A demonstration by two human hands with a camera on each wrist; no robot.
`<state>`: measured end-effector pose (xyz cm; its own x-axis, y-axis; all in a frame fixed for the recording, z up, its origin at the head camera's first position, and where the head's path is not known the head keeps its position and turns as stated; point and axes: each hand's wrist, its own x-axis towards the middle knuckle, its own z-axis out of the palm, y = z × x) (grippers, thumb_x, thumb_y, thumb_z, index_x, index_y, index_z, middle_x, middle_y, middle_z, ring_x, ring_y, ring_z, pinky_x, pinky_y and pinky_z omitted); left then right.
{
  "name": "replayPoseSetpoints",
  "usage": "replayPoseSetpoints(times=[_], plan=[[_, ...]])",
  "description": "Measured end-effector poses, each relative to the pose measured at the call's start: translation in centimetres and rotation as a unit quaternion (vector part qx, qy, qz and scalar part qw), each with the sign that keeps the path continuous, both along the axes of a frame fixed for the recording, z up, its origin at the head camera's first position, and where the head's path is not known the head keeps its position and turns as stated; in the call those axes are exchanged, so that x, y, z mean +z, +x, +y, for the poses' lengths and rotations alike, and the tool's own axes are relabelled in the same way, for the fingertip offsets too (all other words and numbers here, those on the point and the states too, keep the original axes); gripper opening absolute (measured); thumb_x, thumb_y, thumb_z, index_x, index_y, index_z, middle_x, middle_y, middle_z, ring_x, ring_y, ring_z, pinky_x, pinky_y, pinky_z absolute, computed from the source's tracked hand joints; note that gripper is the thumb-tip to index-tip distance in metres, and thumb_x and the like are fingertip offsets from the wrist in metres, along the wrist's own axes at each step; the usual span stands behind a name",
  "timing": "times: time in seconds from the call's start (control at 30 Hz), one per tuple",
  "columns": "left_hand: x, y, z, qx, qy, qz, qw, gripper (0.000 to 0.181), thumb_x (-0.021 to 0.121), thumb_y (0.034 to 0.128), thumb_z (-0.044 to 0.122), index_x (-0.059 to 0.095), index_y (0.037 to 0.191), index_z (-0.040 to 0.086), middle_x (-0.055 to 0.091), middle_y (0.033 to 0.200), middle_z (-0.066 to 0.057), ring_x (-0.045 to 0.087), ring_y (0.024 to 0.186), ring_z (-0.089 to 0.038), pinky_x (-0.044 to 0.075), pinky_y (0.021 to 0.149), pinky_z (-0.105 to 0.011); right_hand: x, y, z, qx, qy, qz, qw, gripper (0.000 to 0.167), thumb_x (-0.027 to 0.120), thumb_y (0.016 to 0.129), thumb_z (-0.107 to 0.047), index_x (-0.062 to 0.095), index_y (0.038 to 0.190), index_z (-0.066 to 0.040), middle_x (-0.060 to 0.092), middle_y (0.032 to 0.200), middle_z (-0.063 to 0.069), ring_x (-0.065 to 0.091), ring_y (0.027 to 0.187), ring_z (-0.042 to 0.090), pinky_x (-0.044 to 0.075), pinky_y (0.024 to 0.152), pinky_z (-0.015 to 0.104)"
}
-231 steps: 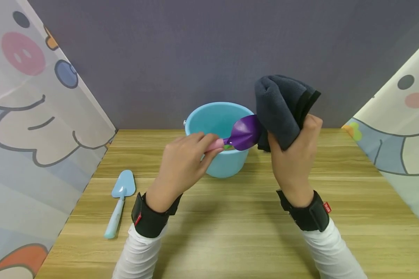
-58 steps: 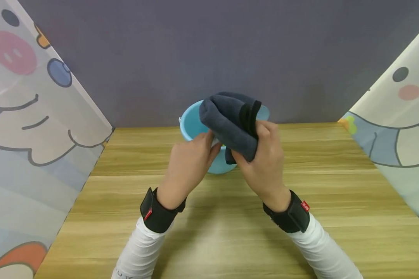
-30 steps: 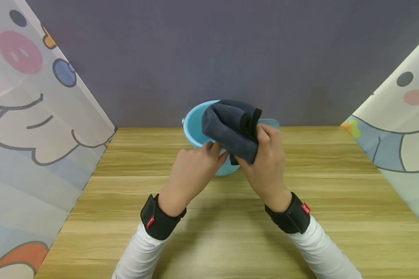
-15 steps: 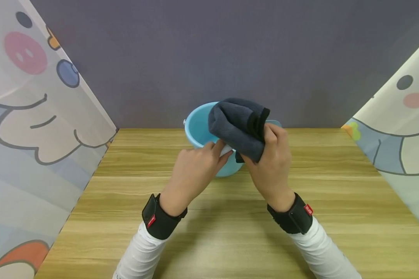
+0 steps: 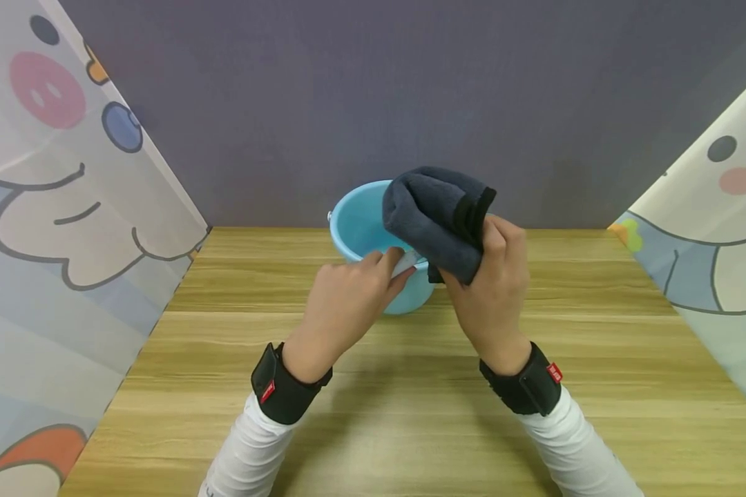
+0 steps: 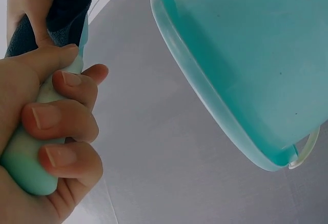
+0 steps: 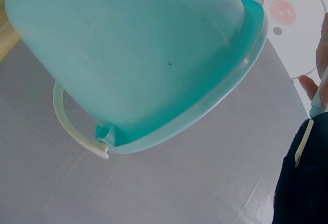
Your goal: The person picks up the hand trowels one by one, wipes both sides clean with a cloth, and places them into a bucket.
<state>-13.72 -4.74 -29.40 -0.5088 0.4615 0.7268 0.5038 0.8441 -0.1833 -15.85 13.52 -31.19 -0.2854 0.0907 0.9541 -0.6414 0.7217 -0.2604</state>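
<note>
My left hand (image 5: 348, 304) grips the pale blue-green handle of a hand trowel (image 6: 31, 167), its fingers curled round it in the left wrist view. A folded dark grey towel (image 5: 435, 221) with black edging is in my right hand (image 5: 494, 293), wrapped over the trowel's blade. The towel hides nearly all of the blade. Both hands are held over the front right of a light blue bucket (image 5: 354, 224), which stands upright at the back of the table. In the right wrist view, the towel (image 6: 69, 8) meets the trowel's neck at the right edge.
The wooden table (image 5: 410, 428) ends at a grey back panel (image 5: 286, 103). Cartoon-printed panels (image 5: 68, 207) flank it on both sides. The bucket's white handle (image 7: 72, 131) hangs on its outside.
Earlier my left hand held a purple shovel, now out of sight, and the trowel lay at left. Lately the towel has shifted right along the trowel, baring more handle; the blade tip has gone from view.
</note>
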Motion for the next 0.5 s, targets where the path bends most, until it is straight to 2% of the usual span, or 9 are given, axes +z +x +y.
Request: replayPoseSetpoints(times=[0.23, 0.5], plan=[[0.09, -0.05, -0.20, -0.007, -0.003, -0.006, 1.0000, 0.025, 0.066, 0.0997, 0.036, 0.063, 0.096, 0.011, 0.047, 0.058, 0.004, 0.039, 0.040, -0.008, 0.025, 0.038, -0.024, 0.19, -0.20, 0.29, -0.006, -0.013, 0.002, 0.9999, 0.049, 0.079, 0.088, -0.016, 0.051, 0.126, -0.002, 0.056, 0.112, 0.026, 0.059, 0.100, 0.043, 0.049, 0.089, 0.053], [0.20, -0.01, -0.37, -0.008, -0.002, -0.010, 0.9999, 0.025, 0.065, 0.1004, 0.035, 0.061, 0.093, 0.011, 0.044, 0.058, 0.004, 0.035, 0.041, -0.008, 0.024, 0.039, -0.024, 0.42, -0.40, 0.57, -0.020, -0.030, -0.002, 0.9993, 0.048, 0.078, 0.091, -0.021, 0.050, 0.125, -0.002, 0.056, 0.114, 0.025, 0.058, 0.102, 0.043, 0.050, 0.090, 0.053]])
